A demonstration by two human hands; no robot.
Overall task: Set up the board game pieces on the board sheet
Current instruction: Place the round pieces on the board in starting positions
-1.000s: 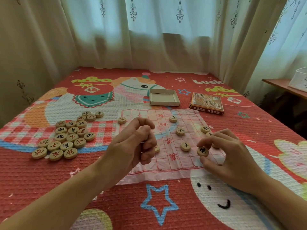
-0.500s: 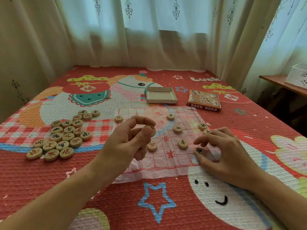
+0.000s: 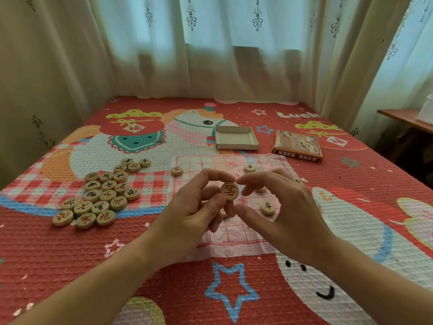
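My left hand (image 3: 187, 221) holds a round wooden piece with a red character (image 3: 229, 191) upright between thumb and index finger, above the thin pink board sheet (image 3: 234, 245). My right hand (image 3: 288, 212) hovers just right of it, its index finger and thumb spread around the piece's edge without a clear grip. Black-marked pieces lie on the sheet at the far left corner (image 3: 177, 170), far middle (image 3: 249, 168) and near my right thumb (image 3: 267, 207). Others are hidden behind my hands. A pile of several loose pieces (image 3: 100, 195) lies on the bedspread to the left.
An open cardboard box tray (image 3: 236, 138) and its printed lid (image 3: 297, 146) lie beyond the sheet. Curtains close off the far side. A wooden side table (image 3: 403, 118) with a white bin (image 3: 427, 111) stands at the right edge.
My right hand let go of the black piece at the sheet's right side and moved left and up. My left hand turned the red piece face-up toward me.
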